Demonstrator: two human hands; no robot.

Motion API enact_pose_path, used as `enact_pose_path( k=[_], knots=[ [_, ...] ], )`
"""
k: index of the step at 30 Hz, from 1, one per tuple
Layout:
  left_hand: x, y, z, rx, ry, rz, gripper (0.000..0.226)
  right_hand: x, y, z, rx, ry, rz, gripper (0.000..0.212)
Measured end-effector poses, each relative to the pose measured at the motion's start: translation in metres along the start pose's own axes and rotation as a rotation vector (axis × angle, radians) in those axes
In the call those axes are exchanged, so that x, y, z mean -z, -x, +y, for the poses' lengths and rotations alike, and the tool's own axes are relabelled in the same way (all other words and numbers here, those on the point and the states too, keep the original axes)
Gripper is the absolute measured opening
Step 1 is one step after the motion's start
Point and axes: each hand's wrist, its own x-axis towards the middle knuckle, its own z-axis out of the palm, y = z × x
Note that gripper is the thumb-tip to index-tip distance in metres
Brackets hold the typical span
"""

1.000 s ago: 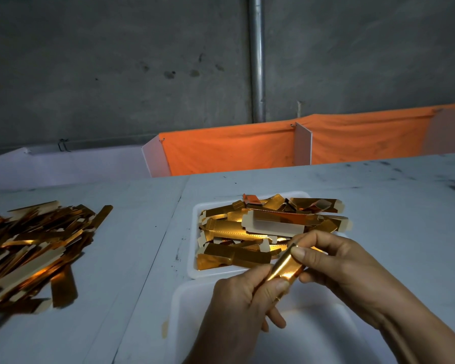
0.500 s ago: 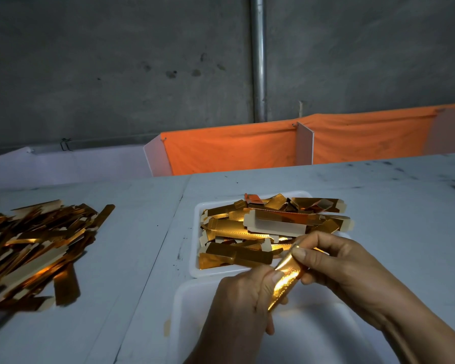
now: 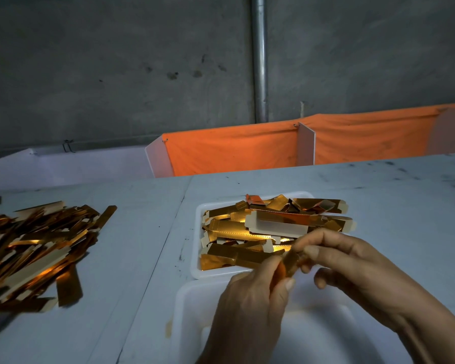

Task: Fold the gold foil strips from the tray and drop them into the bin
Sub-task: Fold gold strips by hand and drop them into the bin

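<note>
Both hands meet over the near white bin (image 3: 192, 306), working one gold foil strip (image 3: 290, 261) between them. Left hand (image 3: 250, 306) has its thumb and fingers closed round the lower end of the strip; right hand (image 3: 352, 264) pinches the upper end with curled fingertips, its lower fingers loose beneath. Motion blur hides the strip's exact shape, so it seems part-folded, though I cannot say how many creases are in.

As to progress, the task looks far from finished. Just beyond the hands, the white tray (image 3: 199, 258) is heaped with gold pieces, some flat, some already bent into open box-like forms with pale undersides showing. What can be seen of the bin's inside, a bare white hollow near the wrists, shows no gold, but the hands and forearms cover much of it, so a few finished pieces may lie out of sight.

To the left, well apart from the tray, a large loose pile of strips (image 3: 37, 250) sprawls across the grey table (image 3: 378, 206); whether these are stock or finished work cannot be judged. One strip in hand, then, with its drop into the bin not yet made.
</note>
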Motion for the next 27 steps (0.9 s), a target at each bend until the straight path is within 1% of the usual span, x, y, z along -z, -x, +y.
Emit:
enact_pose_path(
  k=[2, 4, 7, 9, 11, 14, 20, 23, 27],
  knots=[
    [0.005, -0.003, 0.000, 0.104, 0.113, -0.097, 0.043, 0.001, 0.000, 0.000, 0.009, -0.084, 0.008, 0.022],
    [0.013, -0.004, -0.002, 0.174, 0.253, -0.159, 0.034, -0.001, 0.000, 0.000, 0.018, -0.154, 0.013, 0.021],
    [0.019, -0.003, -0.006, 0.229, 0.451, -0.130, 0.034, -0.004, 0.000, 0.000, 0.024, -0.185, 0.013, 0.027],
    [0.020, -0.003, -0.008, 0.227, 0.515, -0.116, 0.036, -0.006, 0.000, -0.001, 0.028, -0.180, 0.012, 0.032],
    [0.020, -0.004, -0.008, 0.204, 0.510, -0.114, 0.037, -0.007, 0.000, -0.002, 0.040, -0.165, 0.014, 0.029],
    [0.019, -0.005, -0.007, 0.173, 0.478, -0.104, 0.042, -0.004, 0.001, -0.004, 0.052, -0.091, -0.014, 0.013],
    [0.021, -0.005, -0.006, 0.084, 0.417, -0.097, 0.049, -0.001, 0.005, -0.003, 0.087, -0.018, -0.110, 0.021],
    [0.020, -0.004, -0.004, 0.060, 0.368, -0.093, 0.049, -0.003, 0.004, -0.002, 0.105, 0.024, -0.086, 0.018],
    [0.022, -0.004, -0.002, 0.107, 0.404, -0.064, 0.045, -0.004, 0.004, -0.002, 0.119, 0.042, -0.075, 0.013]
  ],
)
